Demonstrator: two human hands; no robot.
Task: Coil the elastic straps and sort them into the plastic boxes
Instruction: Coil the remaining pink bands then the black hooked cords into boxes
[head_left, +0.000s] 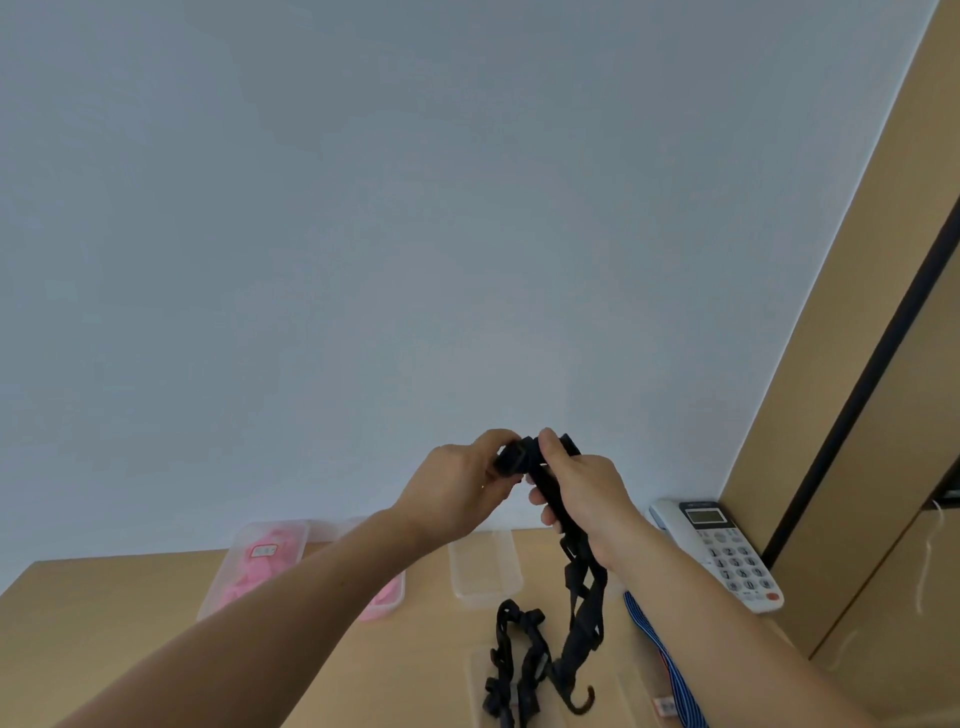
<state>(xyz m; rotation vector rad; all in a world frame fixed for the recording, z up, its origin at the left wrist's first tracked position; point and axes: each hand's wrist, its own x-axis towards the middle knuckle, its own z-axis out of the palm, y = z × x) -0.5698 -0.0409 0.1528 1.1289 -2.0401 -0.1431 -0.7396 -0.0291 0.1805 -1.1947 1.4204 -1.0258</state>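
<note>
Both the left hand (451, 491) and right hand (584, 501) pinch the top of a black elastic strap (587, 621), its hooked tail dangling over the surface (156, 613). Coiling looks barely begun; next, wind the slack.

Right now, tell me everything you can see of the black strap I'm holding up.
The black strap is a flat elastic band with loops along it. Its top end is folded between both hands: the left hand grips the bundle, and the right hand grips beside it and holds the length below. The rest hangs slack and twisted toward the table, ending in a dark curved hook.
</note>
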